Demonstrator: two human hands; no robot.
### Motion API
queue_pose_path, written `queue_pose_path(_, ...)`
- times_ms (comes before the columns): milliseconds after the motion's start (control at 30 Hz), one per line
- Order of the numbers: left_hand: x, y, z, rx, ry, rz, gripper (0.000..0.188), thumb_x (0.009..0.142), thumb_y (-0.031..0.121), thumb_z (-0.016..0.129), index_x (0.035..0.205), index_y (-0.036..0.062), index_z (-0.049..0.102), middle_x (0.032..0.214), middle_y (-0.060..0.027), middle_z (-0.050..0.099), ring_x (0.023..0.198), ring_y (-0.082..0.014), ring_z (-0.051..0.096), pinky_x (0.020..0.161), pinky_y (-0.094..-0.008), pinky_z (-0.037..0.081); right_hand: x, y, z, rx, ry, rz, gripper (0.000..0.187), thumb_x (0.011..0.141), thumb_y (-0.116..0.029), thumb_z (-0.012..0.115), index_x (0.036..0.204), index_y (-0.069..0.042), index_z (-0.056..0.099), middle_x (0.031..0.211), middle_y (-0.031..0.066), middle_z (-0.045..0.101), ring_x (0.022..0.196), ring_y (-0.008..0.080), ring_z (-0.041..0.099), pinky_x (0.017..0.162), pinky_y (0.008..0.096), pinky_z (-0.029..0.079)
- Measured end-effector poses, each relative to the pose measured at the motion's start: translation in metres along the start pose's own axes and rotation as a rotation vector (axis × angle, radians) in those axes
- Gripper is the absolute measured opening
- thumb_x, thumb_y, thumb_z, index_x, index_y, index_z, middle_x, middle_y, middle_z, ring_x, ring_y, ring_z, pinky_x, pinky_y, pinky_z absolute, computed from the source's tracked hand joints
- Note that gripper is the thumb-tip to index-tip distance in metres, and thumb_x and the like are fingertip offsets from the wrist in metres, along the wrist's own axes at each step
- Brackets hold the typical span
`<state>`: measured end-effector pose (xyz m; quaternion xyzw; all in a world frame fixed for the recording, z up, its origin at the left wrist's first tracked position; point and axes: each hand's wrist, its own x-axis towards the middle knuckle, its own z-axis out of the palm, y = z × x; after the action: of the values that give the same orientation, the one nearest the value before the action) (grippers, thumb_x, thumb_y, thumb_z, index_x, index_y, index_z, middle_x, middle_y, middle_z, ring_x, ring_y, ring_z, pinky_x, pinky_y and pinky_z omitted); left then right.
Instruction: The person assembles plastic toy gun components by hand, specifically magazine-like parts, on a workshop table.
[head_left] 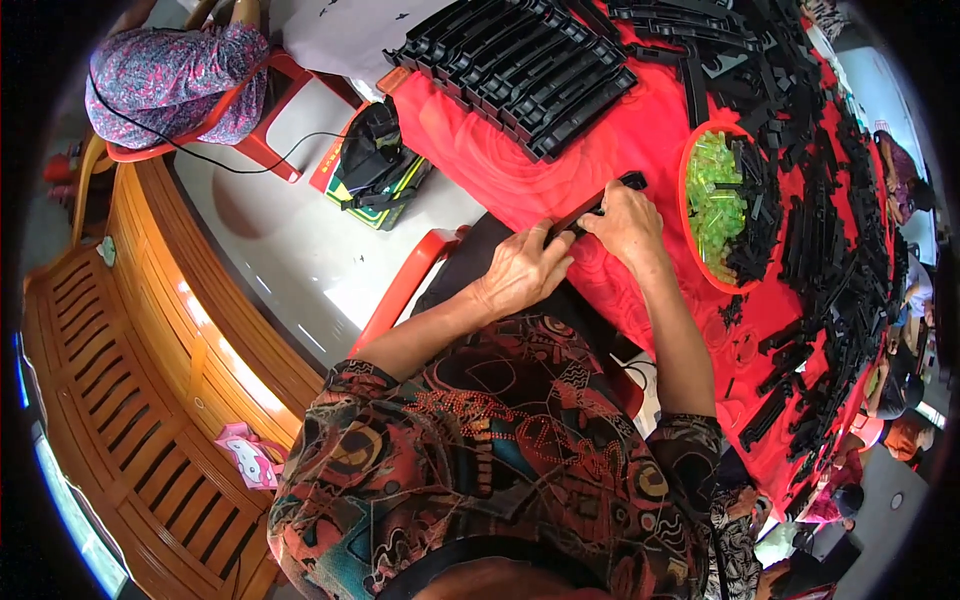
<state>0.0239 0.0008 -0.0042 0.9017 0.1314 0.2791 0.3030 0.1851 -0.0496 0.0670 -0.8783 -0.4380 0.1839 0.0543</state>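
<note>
At the near edge of the red-covered table, my left hand (525, 265) and my right hand (627, 228) are both closed on one long black plastic part (632, 181). The part slants up to the right, its far end sticking out past my right fingers. My fingers hide much of its middle. To the right of my right hand stands an orange-red bowl (692, 250), with translucent yellow-green pieces (714, 185) on its left side and small black pieces (757, 210) on its right. Beyond my hands lies a row of similar long black parts (515, 75), set side by side.
Loose black parts (815, 230) cover the table's right side. A red plastic chair (410, 285) stands at my left, with a black bag (375, 155) on a box beyond it. A wooden bench (130, 400) fills the left. A person in a patterned garment (180, 80) sits at upper left.
</note>
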Motion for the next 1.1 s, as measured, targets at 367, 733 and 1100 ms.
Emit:
queue_pose_path(367, -0.008, -0.006, 0.005, -0.917, 0.025, -0.785, 0.036, 0.077, 0.018, 0.067, 0.097, -0.0024, 0.045, 0.067, -0.0132, 0.059, 0.059, -0.0185, 0.059, 0.056, -0.0331, 0.046, 0.002, 0.001, 0.001, 0.132, -0.041, 0.051, 0.033, 0.067, -0.022, 0.07, 0.084, 0.002, 0.056, 0.08, 0.0199, 0.062, 0.08, 0.0365, 0.061, 0.069, 0.0451, 0.047)
queue_pose_path(733, 0.038, -0.012, -0.007, -0.347, -0.315, -0.76, 0.042, 0.075, 0.034, 0.061, 0.053, -0.0014, 0.058, 0.049, -0.0161, 0.056, 0.049, -0.0247, 0.059, 0.051, -0.0382, 0.046, -0.003, 0.005, 0.013, 0.147, 0.13, -0.012, 0.033, 0.063, -0.022, 0.074, 0.074, 0.0, 0.052, 0.069, 0.0178, 0.058, 0.07, 0.0361, 0.058, 0.059, 0.0445, 0.043)
queue_pose_path(1100, 0.023, 0.0, 0.011, -0.561, -0.216, -1.006, 0.044, 0.08, 0.037, 0.062, 0.056, -0.0006, 0.059, 0.047, -0.0092, 0.056, 0.041, -0.0155, 0.055, 0.043, -0.0321, 0.044, -0.017, -0.002, 0.02, 0.168, 0.147, -0.02, 0.035, 0.071, -0.021, 0.069, 0.09, 0.002, 0.051, 0.092, 0.0216, 0.058, 0.084, 0.0388, 0.059, 0.07, 0.0476, 0.048)
